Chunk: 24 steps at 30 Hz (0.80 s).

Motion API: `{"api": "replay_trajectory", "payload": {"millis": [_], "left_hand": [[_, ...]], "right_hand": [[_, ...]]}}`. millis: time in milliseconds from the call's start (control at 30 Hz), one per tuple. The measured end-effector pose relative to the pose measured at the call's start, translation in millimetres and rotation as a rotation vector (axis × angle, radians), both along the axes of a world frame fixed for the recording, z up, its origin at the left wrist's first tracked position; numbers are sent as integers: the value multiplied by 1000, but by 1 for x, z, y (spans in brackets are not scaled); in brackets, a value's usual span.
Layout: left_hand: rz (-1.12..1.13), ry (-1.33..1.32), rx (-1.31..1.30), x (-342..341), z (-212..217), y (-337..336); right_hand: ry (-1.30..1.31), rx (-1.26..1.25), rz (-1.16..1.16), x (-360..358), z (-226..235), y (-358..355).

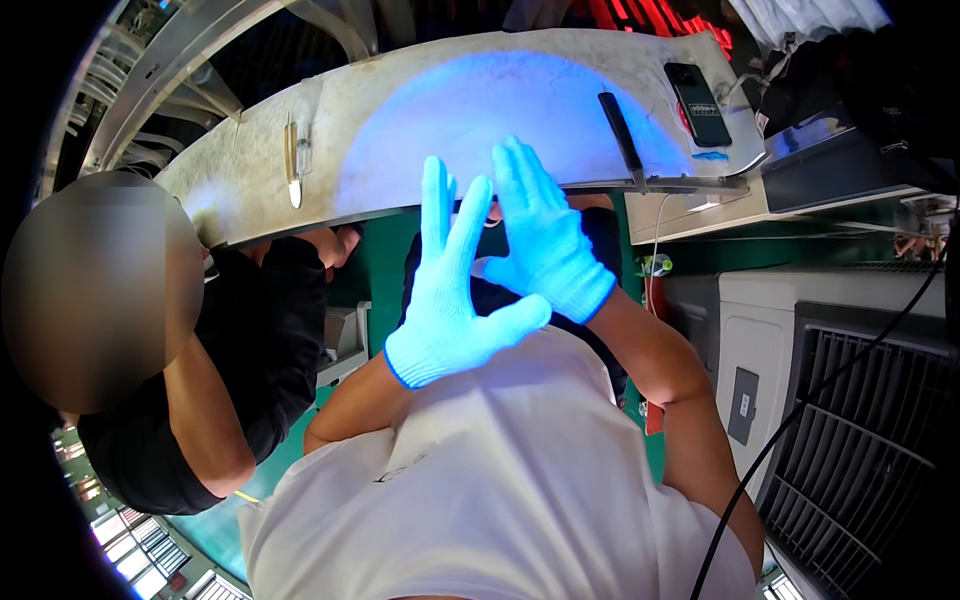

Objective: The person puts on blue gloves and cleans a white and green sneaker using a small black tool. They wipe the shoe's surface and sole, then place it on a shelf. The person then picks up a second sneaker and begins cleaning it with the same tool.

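Both of my hands wear knitted gloves that glow blue under the light, in front of my white shirt. My left hand (447,300) is raised with its fingers stretched and parted and its thumb pointing right. Just beyond it, my right hand (545,235) reaches up beside the table's near edge, fingers extended and the thumb toward the left hand. Neither holds anything. A black long-handled tool (622,135) rests on the worn pale table (420,120), right of my right hand; its kind is not clear.
A dark phone (700,108) lies at the table's right end. Farther left are a slim wooden-handled tool (292,165) and a small clear tube (304,152). Another person (260,350) in black sits at my left. A grilled appliance (850,400) and a black cable (800,405) are at my right.
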State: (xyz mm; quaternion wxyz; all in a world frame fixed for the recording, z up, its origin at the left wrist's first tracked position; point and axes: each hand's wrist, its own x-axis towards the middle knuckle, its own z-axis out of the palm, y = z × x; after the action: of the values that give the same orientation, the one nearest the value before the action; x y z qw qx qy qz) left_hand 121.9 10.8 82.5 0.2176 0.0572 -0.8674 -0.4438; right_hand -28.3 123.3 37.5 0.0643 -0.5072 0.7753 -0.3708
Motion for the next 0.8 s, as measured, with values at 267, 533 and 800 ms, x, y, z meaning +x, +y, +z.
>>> {"api": "replay_trajectory", "payload": {"millis": [267,533,800], "left_hand": [[-143,48,116,-16,-15,9],[-124,268,1567,-43,13,-73],[-379,381,2164,-67,-12,-70]], "right_hand": [[82,-29,114,48,-95,-12],[-730,-274,-65,38,-6,-10],[-1282,-112,255,45,0,-22]]}}
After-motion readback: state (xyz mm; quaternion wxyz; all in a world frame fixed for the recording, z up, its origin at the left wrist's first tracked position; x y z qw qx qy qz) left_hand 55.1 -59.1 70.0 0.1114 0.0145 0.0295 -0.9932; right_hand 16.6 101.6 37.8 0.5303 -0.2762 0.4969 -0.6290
